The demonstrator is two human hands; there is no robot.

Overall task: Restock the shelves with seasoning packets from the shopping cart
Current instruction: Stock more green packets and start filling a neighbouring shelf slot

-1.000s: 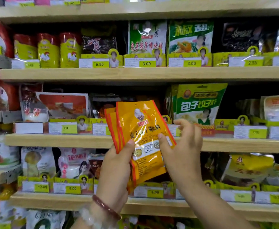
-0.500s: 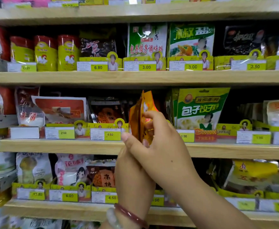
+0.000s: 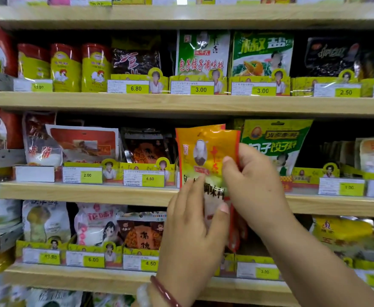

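Nearest, the left hand [image 3: 190,235] and right hand [image 3: 254,191] both pinch the orange seasoning packets [image 3: 206,151], fingers curled on the lower half, held upright before the middle shelf [image 3: 88,192]. Behind, a green packet [image 3: 277,140] stands just right, a dark packet [image 3: 148,147] left; price tags [image 3: 154,179] line the edge.

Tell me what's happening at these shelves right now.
A person is restocking seasoning. Both hands hold a small stack of orange seasoning packets upright in front of the middle shelf: the left hand grips the lower part, the right hand pinches the right edge. The packets sit in the gap between a dark packet and a green packet, not yet set down on the shelf.
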